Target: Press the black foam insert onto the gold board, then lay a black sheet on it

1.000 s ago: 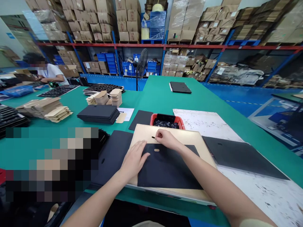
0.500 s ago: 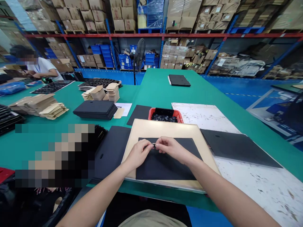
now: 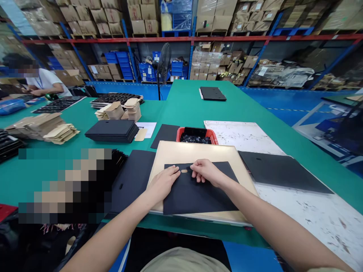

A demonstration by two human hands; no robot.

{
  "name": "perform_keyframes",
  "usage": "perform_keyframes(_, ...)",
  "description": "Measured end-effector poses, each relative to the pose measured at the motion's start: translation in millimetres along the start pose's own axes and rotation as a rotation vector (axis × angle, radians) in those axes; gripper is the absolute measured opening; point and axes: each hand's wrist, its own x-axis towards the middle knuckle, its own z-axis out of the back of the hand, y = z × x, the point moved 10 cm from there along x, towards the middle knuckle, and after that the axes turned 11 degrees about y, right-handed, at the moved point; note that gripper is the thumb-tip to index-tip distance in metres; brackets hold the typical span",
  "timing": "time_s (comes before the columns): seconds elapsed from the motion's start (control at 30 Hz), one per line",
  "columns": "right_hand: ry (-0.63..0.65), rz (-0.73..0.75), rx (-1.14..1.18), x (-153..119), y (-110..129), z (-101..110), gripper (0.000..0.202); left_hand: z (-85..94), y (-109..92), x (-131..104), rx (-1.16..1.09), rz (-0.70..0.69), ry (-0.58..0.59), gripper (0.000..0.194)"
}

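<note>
Your green bench (image 3: 198, 109), tan board (image 3: 198, 151) at your near edge, red basket (image 3: 210, 136) just behind it, white scuffed sheet (image 3: 244, 136) to your right, black sheet stack (image 3: 112, 130) and brown card piles (image 3: 42, 126) to your left.

Δ since 0.5 s | my left hand (image 3: 163, 183) and right hand (image 3: 205, 172) parted, pinch over | oval slot (image 3: 184, 171) in black sheet (image 3: 198, 192) uncovered between them | both lie flat on it

Even, bright overhead light fills the scene; shadows are faint and soft. The wide lens bends the edges strongly. A pixelated block covers the left foreground.
</note>
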Motion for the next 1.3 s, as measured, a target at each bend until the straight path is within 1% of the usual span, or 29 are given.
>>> perform_keyframes(0.1,0.069,-0.064,0.075,6,-6,-14,0.023,-6.5,-5,-3,0.093,0.009,0.033,0.047)
perform_keyframes(0.27,0.115,-0.129,0.12,12,-7,-24,0.025,-2.8,-12,-6,0.138,0.023,0.023,0.049)
perform_keyframes(0.7,0.148,-0.16,0.116,14,-8,-26,0.024,-1.2,-10,-6,0.091,0.019,0.02,0.048)
perform_keyframes(0.83,0.144,-0.164,0.084,13,-5,-25,0.027,-3.1,-9,-6,0.098,0.031,0.038,0.049)
perform_keyframes(1.07,0.143,-0.162,0.025,12,-3,-25,0.031,-3.7,-7,-6,0.079,0.014,0.008,0.049)
perform_keyframes(1.3,0.141,-0.154,0.0,13,-3,-25,0.03,-3.0,-6,-6,0.072,0.019,0.024,0.049)
